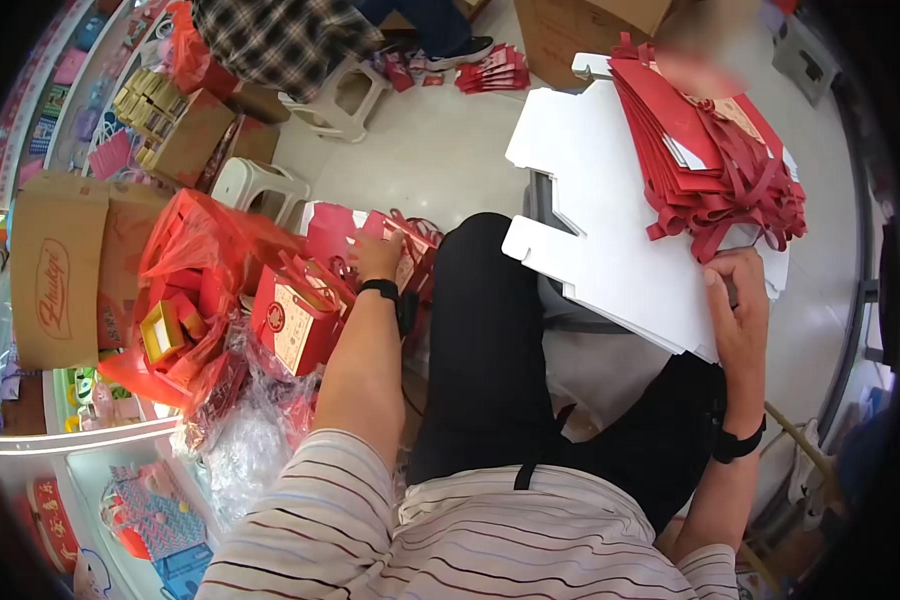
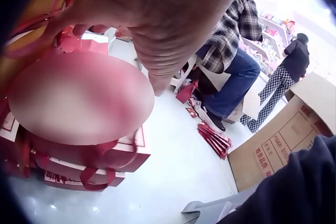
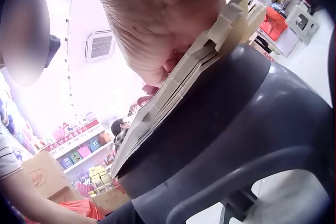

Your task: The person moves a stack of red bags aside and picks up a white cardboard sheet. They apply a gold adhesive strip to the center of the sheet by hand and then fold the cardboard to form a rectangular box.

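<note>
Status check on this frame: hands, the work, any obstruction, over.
Left hand on the red gift bags, grip unclear. Right hand pinches edge of white card sheets on the grey stool. Flat red bags piled on the sheets.

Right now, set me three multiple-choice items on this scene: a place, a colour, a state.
1. Where does the pile of flat red bags lie? A on the floor; B on the white card sheets; C in a carton.
2. The left wristband is: A black; B white; C green.
3. The right hand: A hangs free; B rests on a knee; C grips the sheets' edge.
B, the pile sits on the sheets; A, the head view shows black; C, the thumb lies over the edge.
</note>
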Demonstrator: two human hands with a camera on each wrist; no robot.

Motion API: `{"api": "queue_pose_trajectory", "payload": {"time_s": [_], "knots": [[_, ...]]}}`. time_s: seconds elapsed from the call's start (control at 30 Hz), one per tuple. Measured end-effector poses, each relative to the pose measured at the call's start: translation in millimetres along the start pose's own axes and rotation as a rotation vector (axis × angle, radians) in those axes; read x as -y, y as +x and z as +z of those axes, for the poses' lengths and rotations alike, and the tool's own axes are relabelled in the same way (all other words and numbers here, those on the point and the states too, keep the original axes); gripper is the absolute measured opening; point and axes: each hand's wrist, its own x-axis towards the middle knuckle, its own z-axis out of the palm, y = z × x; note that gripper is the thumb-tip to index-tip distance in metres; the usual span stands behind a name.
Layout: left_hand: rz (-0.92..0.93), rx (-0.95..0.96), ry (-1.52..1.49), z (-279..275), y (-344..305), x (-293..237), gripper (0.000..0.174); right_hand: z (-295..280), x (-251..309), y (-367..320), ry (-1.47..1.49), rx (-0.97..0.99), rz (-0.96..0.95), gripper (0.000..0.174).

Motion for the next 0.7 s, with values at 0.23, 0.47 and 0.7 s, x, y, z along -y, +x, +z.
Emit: {"api": "queue_pose_trajectory", "payload": {"time_s": [0.23,0.47,0.7], "knots": [[0.636,-0.088,0.503,76,75,36,0.050,1,-2,4,-0.040,-0.045,-0.058,0.009],[0.623,-0.064,-0.260,-37,51,-27,0.078,-2,1,1,0.101,-0.074,-0.031,0.008],[0.804,0.583,-1.022,-212,-160,-157,0.079,-60,-30,-2,0.467,-0.358,0.314,0.020]]}}
